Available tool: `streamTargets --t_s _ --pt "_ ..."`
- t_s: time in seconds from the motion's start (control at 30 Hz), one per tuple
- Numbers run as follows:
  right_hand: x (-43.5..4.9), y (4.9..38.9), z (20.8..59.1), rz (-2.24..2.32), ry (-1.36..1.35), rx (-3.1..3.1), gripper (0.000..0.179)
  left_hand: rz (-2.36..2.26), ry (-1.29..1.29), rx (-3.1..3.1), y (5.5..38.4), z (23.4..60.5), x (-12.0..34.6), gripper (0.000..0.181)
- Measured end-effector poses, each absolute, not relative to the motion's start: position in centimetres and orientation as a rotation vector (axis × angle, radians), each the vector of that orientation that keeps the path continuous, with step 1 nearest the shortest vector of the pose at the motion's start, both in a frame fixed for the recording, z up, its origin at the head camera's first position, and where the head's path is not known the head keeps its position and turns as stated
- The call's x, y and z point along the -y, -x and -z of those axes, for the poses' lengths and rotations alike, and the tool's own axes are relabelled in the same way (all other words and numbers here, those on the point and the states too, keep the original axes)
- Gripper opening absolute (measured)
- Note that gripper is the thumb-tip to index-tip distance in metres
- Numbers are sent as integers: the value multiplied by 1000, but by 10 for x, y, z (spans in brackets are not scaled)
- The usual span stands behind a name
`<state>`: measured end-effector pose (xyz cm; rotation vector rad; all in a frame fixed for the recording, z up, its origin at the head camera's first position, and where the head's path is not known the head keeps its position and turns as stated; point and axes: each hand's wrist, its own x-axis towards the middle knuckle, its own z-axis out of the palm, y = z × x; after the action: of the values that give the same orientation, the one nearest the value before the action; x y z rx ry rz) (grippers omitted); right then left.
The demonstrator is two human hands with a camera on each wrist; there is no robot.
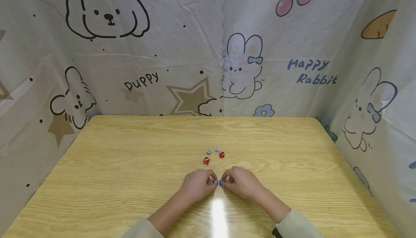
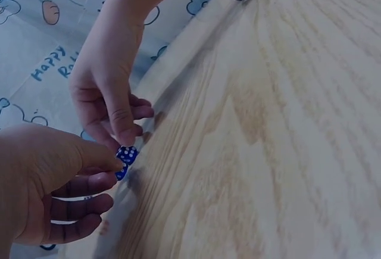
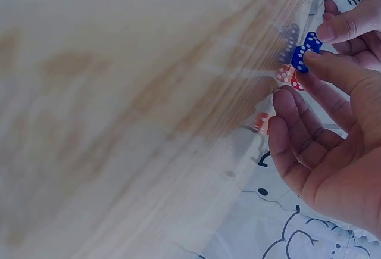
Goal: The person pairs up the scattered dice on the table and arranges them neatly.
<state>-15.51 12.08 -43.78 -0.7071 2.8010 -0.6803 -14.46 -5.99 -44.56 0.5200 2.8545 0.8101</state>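
Two blue dice with white dots are at the near middle of the table. My left hand (image 1: 199,184) pinches the left blue die (image 1: 215,182) between thumb and finger. The right blue die (image 1: 221,182) is pinched by my right hand (image 1: 242,182). In the head view a narrow gap parts the two dice. Just beyond the hands lie two red dice, one on the left (image 1: 206,161) and one on the right (image 1: 222,155). Two whitish dice, a left one (image 1: 209,152) and a right one (image 1: 217,149), sit behind them.
The wooden table (image 1: 130,147) spreads out around the hands. A printed curtain (image 1: 182,50) hangs along its back and both sides. Light glares off the tabletop between my forearms.
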Motion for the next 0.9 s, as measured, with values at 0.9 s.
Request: streamTargets --t_s 0.9 --pt "-119 155 437 682 714 -2804 11 -834 -533 -2872 143 452 56 15"
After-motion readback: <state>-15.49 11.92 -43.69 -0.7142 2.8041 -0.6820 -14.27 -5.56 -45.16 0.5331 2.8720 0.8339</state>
